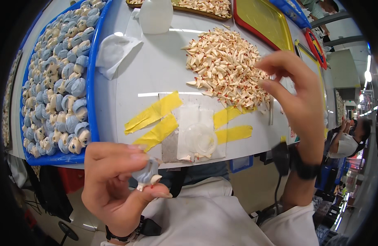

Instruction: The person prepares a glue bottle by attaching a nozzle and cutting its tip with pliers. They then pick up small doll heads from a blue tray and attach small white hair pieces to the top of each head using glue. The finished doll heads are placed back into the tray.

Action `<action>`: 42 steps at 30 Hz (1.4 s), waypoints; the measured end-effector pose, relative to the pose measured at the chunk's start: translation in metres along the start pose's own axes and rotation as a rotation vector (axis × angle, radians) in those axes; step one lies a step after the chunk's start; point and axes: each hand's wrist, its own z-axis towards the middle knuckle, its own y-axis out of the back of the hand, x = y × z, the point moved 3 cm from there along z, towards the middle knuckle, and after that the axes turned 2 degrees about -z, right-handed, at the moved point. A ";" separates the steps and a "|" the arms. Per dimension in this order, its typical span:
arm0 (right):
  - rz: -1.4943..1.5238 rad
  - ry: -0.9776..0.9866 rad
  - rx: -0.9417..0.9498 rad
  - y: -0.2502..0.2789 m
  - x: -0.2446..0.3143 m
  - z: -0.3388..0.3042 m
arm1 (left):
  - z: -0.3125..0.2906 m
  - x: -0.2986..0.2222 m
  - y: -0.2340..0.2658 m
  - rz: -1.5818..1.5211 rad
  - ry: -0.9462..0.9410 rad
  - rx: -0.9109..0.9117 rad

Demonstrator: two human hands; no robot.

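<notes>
Pinched in my left hand (pixel 111 176), below the table's front edge, is a small figurine head (pixel 145 173) with light blue hair and a cream pointed ear. A spot of red shows beside that ear. My right hand (pixel 293 82) hovers at the right edge of a heap of small cream pointed pieces (pixel 222 61), many with red tips. Its thumb and forefinger are apart, with nothing visible between them. A shallow clear dish (pixel 197 138) sits between the hands on a pad held down by strips of yellow tape (pixel 154 112).
At the left stands a blue tray (pixel 92 78) full of blue-haired figurine heads (pixel 53 86). Beside it lie a white cloth (pixel 117 51) and a translucent white container (pixel 156 16). A yellow tray with a red rim (pixel 265 24) is at the back. Other people are off to the right.
</notes>
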 end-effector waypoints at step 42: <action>0.623 -0.205 -0.340 0.018 -0.007 -0.095 | -0.001 0.003 -0.004 -0.295 0.044 0.122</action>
